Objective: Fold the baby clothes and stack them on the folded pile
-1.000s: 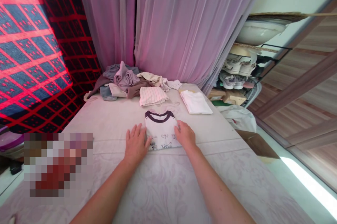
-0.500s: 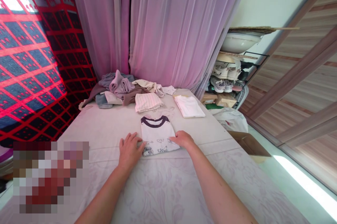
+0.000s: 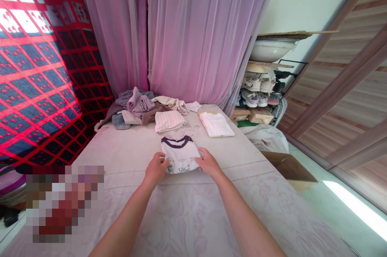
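A folded white T-shirt (image 3: 180, 154) with a dark collar and printed lettering is in front of me on the bed. My left hand (image 3: 157, 168) grips its left edge, thumb on top and fingers at the side. At the opposite edge, my right hand (image 3: 207, 162) pinches the shirt the same way. Whether the shirt is lifted off the sheet I cannot tell. Just beyond it lies a folded striped garment (image 3: 170, 121). Further right is a folded white garment (image 3: 216, 124).
A heap of loose clothes (image 3: 139, 106) lies at the far left of the bed (image 3: 187, 216), against purple curtains (image 3: 199, 35). Right of the bed stand a shoe rack (image 3: 256, 83) and an open cardboard box (image 3: 287, 166). A blurred patch (image 3: 65, 204) covers the lower left.
My left hand was spread flat beside the shirt and has closed on its left edge. Both hands now hold the shirt's sides. The view has shifted slightly.
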